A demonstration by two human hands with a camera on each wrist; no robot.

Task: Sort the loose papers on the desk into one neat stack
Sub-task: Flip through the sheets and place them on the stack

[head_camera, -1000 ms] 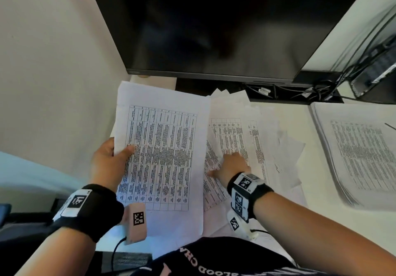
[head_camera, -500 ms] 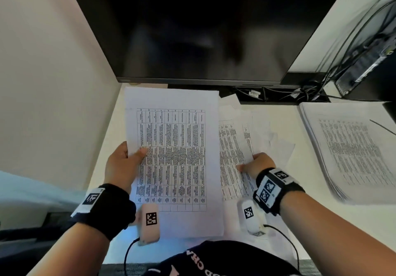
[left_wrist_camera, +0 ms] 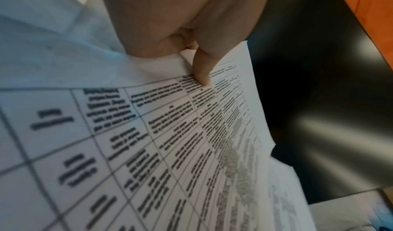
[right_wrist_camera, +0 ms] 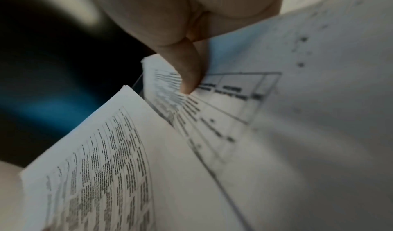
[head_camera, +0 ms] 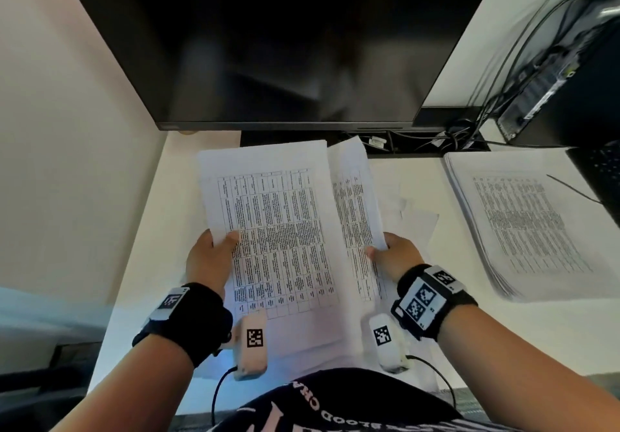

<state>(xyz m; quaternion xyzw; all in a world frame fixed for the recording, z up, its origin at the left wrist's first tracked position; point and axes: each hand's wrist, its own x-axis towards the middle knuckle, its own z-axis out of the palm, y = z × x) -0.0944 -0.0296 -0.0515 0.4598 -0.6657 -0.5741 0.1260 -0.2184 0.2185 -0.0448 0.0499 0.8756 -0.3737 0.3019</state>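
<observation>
My left hand [head_camera: 214,247] holds a sheaf of printed table sheets [head_camera: 275,230] by its left edge, thumb on top; the left wrist view shows the thumb [left_wrist_camera: 202,73] pressing the printed page [left_wrist_camera: 149,142]. My right hand [head_camera: 385,250] pinches another printed sheet [head_camera: 355,210] by its right edge, lifted beside the sheaf; the right wrist view shows its thumb [right_wrist_camera: 187,73] on that sheet [right_wrist_camera: 223,108]. A few loose sheets [head_camera: 416,220] lie on the desk under and right of it. A thick pile of printed papers [head_camera: 530,227] sits at the right.
A large dark monitor [head_camera: 285,45] stands just behind the papers, with cables [head_camera: 446,139] and a black box [head_camera: 563,96] at the back right. A wall [head_camera: 67,129] closes the left side. Bare white desk [head_camera: 536,337] lies near the front right.
My right hand has lifted one sheet off the loose spread and brought it up beside the sheaf. The left hand has moved the sheaf rightward toward the middle.
</observation>
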